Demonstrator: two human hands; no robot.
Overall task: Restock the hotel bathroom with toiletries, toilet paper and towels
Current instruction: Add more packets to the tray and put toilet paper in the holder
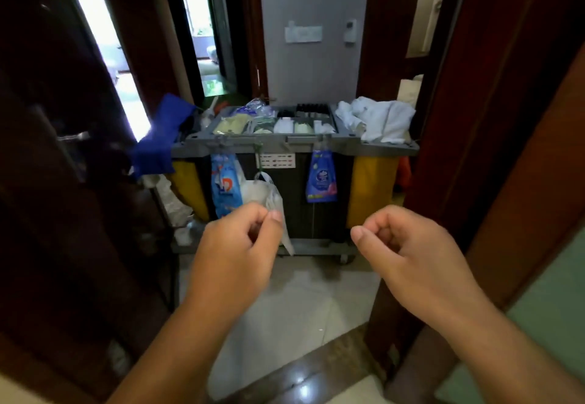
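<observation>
Left hand [234, 245] on one bag [261, 190], right hand [408, 245], one cart [272, 146]

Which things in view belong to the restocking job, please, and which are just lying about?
Job: toiletries tray, white towels, white plastic bag pinched by left hand.
Lying about: blue cloth, blue pouch, wall switch plate, door handle.

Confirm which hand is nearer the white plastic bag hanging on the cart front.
Left. Left hand pinches the white plastic bag; right hand is off to its right, not touching it.
</observation>
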